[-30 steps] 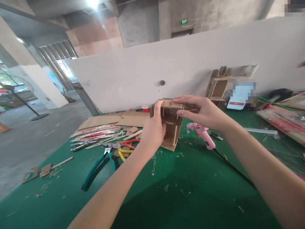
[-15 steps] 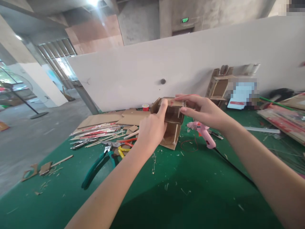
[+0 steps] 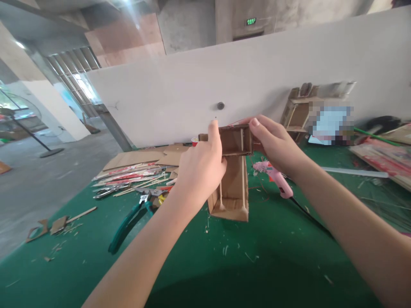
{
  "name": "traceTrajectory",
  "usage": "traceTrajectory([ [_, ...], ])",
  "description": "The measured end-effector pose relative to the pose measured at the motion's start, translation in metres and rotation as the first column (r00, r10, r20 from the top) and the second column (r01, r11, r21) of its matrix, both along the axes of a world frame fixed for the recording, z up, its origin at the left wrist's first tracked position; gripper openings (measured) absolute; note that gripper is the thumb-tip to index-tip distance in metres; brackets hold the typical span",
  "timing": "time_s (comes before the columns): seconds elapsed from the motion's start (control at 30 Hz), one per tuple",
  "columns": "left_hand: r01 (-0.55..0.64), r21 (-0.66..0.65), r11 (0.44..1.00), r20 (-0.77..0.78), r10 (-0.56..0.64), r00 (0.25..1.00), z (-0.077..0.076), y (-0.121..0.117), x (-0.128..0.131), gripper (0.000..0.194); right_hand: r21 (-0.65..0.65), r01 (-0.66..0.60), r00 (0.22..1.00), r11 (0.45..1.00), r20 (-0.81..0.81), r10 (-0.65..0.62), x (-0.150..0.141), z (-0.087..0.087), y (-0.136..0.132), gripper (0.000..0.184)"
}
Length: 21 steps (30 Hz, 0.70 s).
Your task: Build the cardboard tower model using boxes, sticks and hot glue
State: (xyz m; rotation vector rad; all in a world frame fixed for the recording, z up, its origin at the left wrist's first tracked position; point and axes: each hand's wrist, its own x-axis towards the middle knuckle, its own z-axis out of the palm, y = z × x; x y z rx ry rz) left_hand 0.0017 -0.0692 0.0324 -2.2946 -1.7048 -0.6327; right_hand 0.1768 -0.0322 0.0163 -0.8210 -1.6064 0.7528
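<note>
A small brown cardboard frame stands on the green table, its open front facing me. It has an upper compartment and a taller lower one, with thin wooden sticks running up its front and whitish glue blobs at their feet. My left hand is closed on the frame's upper left side, its thumb and finger around the edge. Against the upper right corner, my right hand grips with the thumb in front and the other fingers behind, partly hidden. To the right lies a pink hot glue gun.
Green-handled pliers, wooden sticks and cardboard sheets lie on the left. Behind stands a white partition. Another cardboard structure and a blurred-out screen are at the back right. Scraps dot the table.
The cardboard frame has come nearer to me and tipped, so its lower compartment and base show more. My right hand has shifted from over its top to gripping the right corner.
</note>
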Motion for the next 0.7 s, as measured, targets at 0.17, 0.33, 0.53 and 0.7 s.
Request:
traceTrajectory([
  [0.17, 0.011, 0.009, 1.0, -0.047, -0.01, 0.999, 0.004, -0.006, -0.003, 0.075, -0.074, 0.046, 0.999, 0.996, -0.02, -0.047, -0.002, -0.003, 0.004, 0.042],
  [0.33, 0.037, 0.089, 0.995, -0.133, -0.025, 0.991, 0.008, -0.016, 0.0, 0.062, -0.153, -0.015, 0.998, 0.988, -0.068, 0.004, -0.003, -0.005, 0.004, 0.037],
  [0.53, 0.137, 0.121, 0.983, -0.238, -0.105, 0.965, 0.006, -0.028, 0.011, 0.021, -0.102, -0.057, 0.997, 0.993, -0.06, 0.051, -0.005, -0.007, 0.002, 0.031],
  [0.7, 0.245, 0.033, 0.969, -0.208, -0.233, 0.95, -0.007, -0.019, 0.014, 0.018, -0.091, -0.034, 0.998, 0.995, -0.051, 0.029, -0.007, -0.009, 0.003, 0.03],
])
